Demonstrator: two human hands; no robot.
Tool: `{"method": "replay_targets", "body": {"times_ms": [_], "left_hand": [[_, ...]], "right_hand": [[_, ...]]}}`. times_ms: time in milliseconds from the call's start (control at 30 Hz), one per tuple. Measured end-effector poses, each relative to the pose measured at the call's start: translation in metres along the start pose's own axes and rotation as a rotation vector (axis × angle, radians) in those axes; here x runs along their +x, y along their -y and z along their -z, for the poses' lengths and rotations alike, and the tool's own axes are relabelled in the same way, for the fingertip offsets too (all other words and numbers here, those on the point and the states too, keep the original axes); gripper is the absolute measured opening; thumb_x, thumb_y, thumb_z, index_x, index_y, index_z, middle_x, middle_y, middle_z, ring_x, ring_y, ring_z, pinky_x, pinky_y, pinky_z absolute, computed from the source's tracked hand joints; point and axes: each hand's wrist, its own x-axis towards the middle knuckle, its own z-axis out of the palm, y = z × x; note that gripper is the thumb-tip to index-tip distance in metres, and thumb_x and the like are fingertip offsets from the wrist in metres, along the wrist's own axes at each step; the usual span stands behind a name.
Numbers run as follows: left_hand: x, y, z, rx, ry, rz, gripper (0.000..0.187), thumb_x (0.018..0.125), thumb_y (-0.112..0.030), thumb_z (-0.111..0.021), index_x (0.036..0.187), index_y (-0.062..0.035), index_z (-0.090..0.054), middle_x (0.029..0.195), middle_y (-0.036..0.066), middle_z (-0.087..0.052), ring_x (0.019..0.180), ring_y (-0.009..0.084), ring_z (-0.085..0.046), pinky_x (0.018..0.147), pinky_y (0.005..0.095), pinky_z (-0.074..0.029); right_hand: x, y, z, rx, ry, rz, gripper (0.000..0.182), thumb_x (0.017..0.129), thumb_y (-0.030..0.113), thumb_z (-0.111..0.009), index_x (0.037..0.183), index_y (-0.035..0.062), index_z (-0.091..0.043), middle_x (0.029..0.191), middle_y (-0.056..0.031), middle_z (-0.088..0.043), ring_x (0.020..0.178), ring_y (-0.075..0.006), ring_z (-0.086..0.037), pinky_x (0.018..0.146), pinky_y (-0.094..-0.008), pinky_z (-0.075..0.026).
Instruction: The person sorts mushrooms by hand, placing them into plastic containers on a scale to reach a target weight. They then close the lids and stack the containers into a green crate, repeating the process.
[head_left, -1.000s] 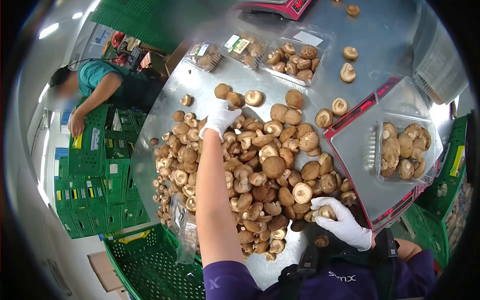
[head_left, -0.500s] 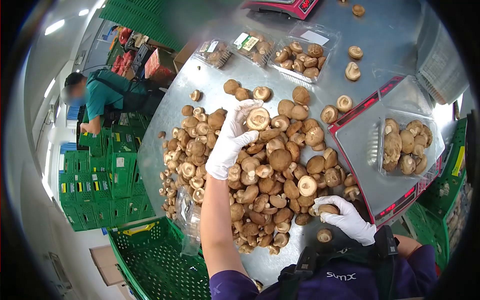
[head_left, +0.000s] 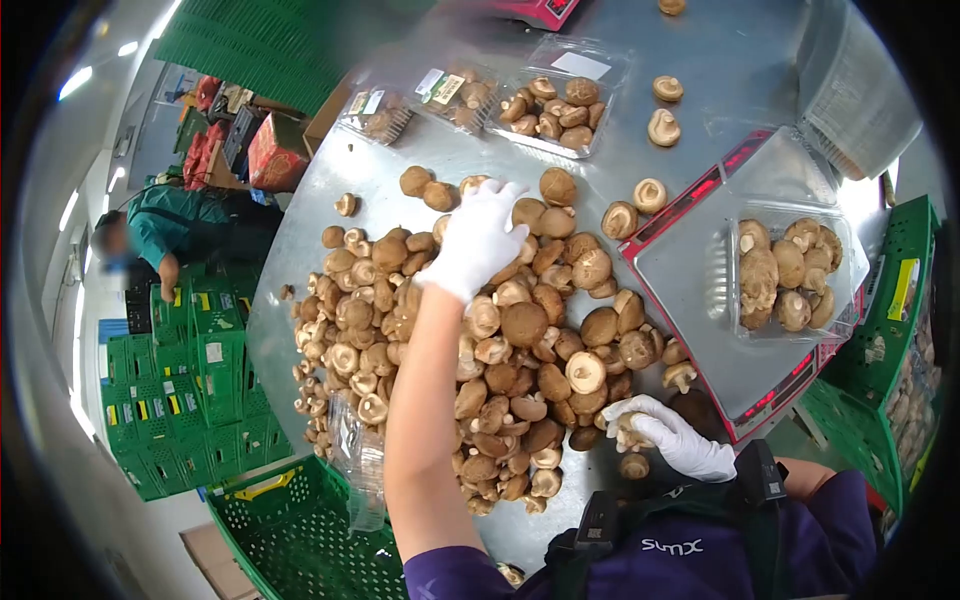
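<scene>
My left hand (head_left: 478, 240), in a white glove, is over the upper part of a large heap of shiitake mushrooms (head_left: 525, 325). Its back faces up and its fingers are spread, touching or just above a mushroom (head_left: 472, 184) at the heap's far edge. What lies under the palm is hidden. Low on the right, my gloved right hand (head_left: 672, 437) is closed around a shiitake mushroom (head_left: 630, 432). Beneath that hand, a single mushroom (head_left: 634, 466) rests on the metal table (head_left: 690, 200).
A scale (head_left: 690, 290) at right bears a clear punnet of mushrooms (head_left: 790, 275). More filled punnets (head_left: 548, 115) stand at the back, with stacked clear trays (head_left: 862, 95) at upper right. A green crate (head_left: 300, 525) sits lower left. A person (head_left: 165, 225) works beside stacked crates (head_left: 190, 390).
My left hand has turned palm down, and the mushroom it held is out of sight. My right hand still grips a mushroom, now turned differently. The whole view has shifted slightly.
</scene>
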Motion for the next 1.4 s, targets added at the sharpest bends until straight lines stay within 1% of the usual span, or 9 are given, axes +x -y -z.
{"method": "replay_targets", "body": {"times_ms": [100,233,400,567,933,967,1100,1267,1400], "left_hand": [[0.042,0.018,-0.054,0.042,0.332,0.226,0.055,0.077,-0.015,-0.071,0.129,-0.0051,-0.056,0.127,0.026,-0.057,0.121,0.0387,-0.054,0.103,0.0421,-0.044],[0.028,0.036,-0.044,-0.258,0.043,0.181,0.047,0.078,-0.011,-0.07,0.123,0.0,-0.06,0.099,0.018,-0.07,0.095,0.0305,-0.068,0.087,0.0344,-0.053],[-0.015,0.029,-0.027,-0.686,0.099,0.334,0.049,0.087,0.0,-0.067,0.135,-0.0019,-0.056,0.108,0.01,-0.066,0.1,0.0151,-0.063,0.087,0.0283,-0.053],[0.011,-0.009,-0.036,-0.497,0.033,0.469,0.054,0.08,-0.012,-0.076,0.13,-0.0033,-0.057,0.107,0.019,-0.067,0.095,0.0312,-0.066,0.086,0.0389,-0.053],[-0.012,-0.096,-0.014,-0.542,-0.426,-0.047,0.061,0.075,0.011,-0.062,0.133,-0.0047,-0.051,0.124,0.018,-0.056,0.119,0.0351,-0.054,0.104,0.0404,-0.043],[-0.02,-0.104,-0.014,-0.523,-0.402,-0.072,0.064,0.08,0.015,-0.057,0.14,-0.0062,-0.047,0.131,0.013,-0.053,0.123,0.0242,-0.053,0.109,0.0394,-0.042],[-0.046,-0.159,0.004,-0.446,-0.412,-0.106,0.067,0.079,0.013,-0.06,0.142,-0.0035,-0.045,0.133,0.012,-0.051,0.126,0.0241,-0.051,0.11,0.0362,-0.04],[-0.056,-0.228,0.003,-1.279,-0.284,0.082,0.064,0.083,0.001,-0.074,0.139,-0.0032,-0.045,0.135,0.011,-0.05,0.126,0.0217,-0.049,0.109,0.0376,-0.041],[-0.034,-0.26,-0.016,-1.034,-0.284,-0.094,0.072,0.08,-0.009,-0.081,0.139,-0.0048,-0.04,0.136,0.009,-0.046,0.129,0.0215,-0.047,0.111,0.038,-0.037]], "right_hand": [[-0.003,0.006,0.002,-0.035,0.047,-0.022,0.033,0.105,0.016,-0.046,0.136,0.004,-0.051,0.127,-0.0058,-0.058,0.11,-0.0122,-0.055,0.101,-0.0306,-0.043],[-0.013,0.029,-0.003,-0.198,0.068,0.061,0.039,0.107,0.012,-0.042,0.145,0.0033,-0.046,0.14,-0.0047,-0.054,0.127,-0.0127,-0.051,0.111,-0.0296,-0.037],[-0.026,0.032,0.004,0.02,0.172,-0.007,0.041,0.108,0.016,-0.043,0.146,0.0021,-0.046,0.142,-0.0067,-0.053,0.123,-0.0138,-0.053,0.108,-0.0312,-0.04],[-0.042,0.041,0.001,-0.085,0.159,0.032,0.042,0.106,0.016,-0.046,0.146,0.0026,-0.046,0.145,-0.0056,-0.052,0.126,-0.0129,-0.051,0.109,-0.0311,-0.04],[-0.087,0.062,0.005,-0.054,0.156,0.181,0.054,0.092,0.002,-0.065,0.142,0.0053,-0.046,0.144,-0.0104,-0.05,0.135,-0.0219,-0.047,0.113,-0.0377,-0.039],[-0.09,0.064,0.007,-0.026,0.144,0.2,0.058,0.09,0.002,-0.068,0.142,0.0052,-0.043,0.144,-0.0112,-0.049,0.135,-0.0226,-0.048,0.113,-0.0387,-0.038],[-0.106,0.08,0.016,-0.176,0.091,0.356,0.058,0.086,0.005,-0.073,0.139,0.0032,-0.05,0.14,-0.011,-0.048,0.136,-0.0221,-0.044,0.116,-0.038,-0.032],[-0.146,0.108,0.028,-0.501,-0.336,0.62,0.056,0.085,0.007,-0.07,0.138,0.0046,-0.054,0.126,-0.0085,-0.056,0.123,-0.0207,-0.052,0.109,-0.0361,-0.038],[-0.155,0.146,0.053,-1.041,-0.784,0.902,0.058,0.079,0.003,-0.072,0.135,0.0065,-0.058,0.125,-0.0104,-0.058,0.12,-0.0238,-0.055,0.106,-0.0349,-0.041]]}}
